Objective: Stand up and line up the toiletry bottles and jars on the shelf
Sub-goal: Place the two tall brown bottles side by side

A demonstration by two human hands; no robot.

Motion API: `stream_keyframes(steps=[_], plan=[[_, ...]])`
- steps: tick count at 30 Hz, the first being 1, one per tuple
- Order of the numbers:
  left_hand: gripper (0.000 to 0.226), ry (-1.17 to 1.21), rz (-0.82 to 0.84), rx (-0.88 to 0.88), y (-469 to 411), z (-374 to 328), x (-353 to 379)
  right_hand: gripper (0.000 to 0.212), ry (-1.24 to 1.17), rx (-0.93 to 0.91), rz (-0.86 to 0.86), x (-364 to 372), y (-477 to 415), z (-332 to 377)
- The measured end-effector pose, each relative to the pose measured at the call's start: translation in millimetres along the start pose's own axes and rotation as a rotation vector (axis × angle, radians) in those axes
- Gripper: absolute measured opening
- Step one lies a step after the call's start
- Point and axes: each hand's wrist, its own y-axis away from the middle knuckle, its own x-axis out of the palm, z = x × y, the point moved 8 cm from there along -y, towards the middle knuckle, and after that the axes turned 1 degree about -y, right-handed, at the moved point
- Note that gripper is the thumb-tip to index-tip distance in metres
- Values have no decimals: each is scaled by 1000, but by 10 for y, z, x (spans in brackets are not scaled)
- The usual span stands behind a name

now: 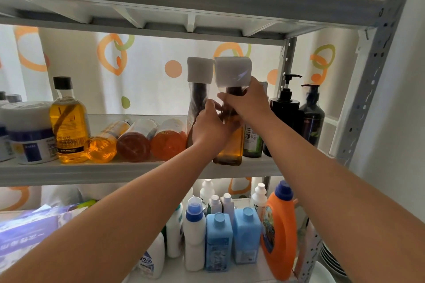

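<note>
I have both hands on one amber bottle point(230, 145), which stands upright near the front edge of the middle shelf point(115, 171), toward its right end. My right hand point(247, 100) is wrapped around its dark neck just under the white square cap point(232, 71); my left hand point(212, 126) grips its body lower down. A clear plastic wrap seems to cover the bottle's upper part.

Just beside it on the left stands a second bottle point(197, 101) with a similar white cap, also upright, partly hidden by my left hand. To the right, behind my right wrist, is a green-labelled bottle point(251, 142), then a black pump bottle point(286, 108) and a dark pump bottle point(312, 115) at the shelf's right end, all upright.

Left of the middle, three orange bottles point(135, 142) lie on their sides, bottoms toward the front edge, touching one another. Further left a tall yellow bottle point(69, 122) with a black cap stands upright, and a white jar point(30, 132) sits near the left end.
</note>
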Motion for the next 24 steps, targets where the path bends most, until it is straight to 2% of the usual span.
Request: stream_keyframes(steps=[5, 9, 13, 16, 19, 22, 24], plan=[[49, -77, 56, 70, -76, -35, -14, 65, -16, -10, -49, 54, -51, 16], [38, -245, -96, 185, -108, -79, -329, 67, -168, 58, -49, 147, -124, -86], [48, -342, -168, 88, -173, 172, -605, 75, -265, 48, -41, 222, -184, -121], [61, -419, -54, -21, -271, 439, -614, 78, -290, 22, -22, 262, -196, -140], [71, -434, 110, -14, -383, 553, -482, 81, -277, 6, -15, 298, -189, -181], [70, -335, 280, -24, -400, 572, -345, 87, -194, -4, -8, 294, -157, -169], [69, -317, 310, -23, -405, 557, -342, 93, -97, -8, 15, 300, -111, -155]])
